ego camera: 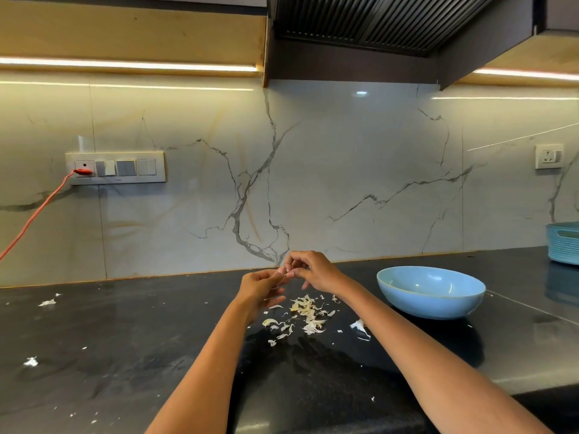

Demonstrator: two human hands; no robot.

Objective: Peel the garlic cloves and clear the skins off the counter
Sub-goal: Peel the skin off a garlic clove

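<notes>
Just below the frame's centre, the left hand [261, 285] and right hand [308, 270] meet above the dark desk [125, 355], fingertips together, pinching a small pale clove [283, 275] between them — it is mostly hidden by the fingers. Right under the hands lies a heap of skins [305, 311], with stray flakes towards the left edge and lower left of the frame. A blue bowl [430, 292] stands to the right of the heap, apart from it. At the far right edge sits a blue basket [564, 242] — only partly in view.
</notes>
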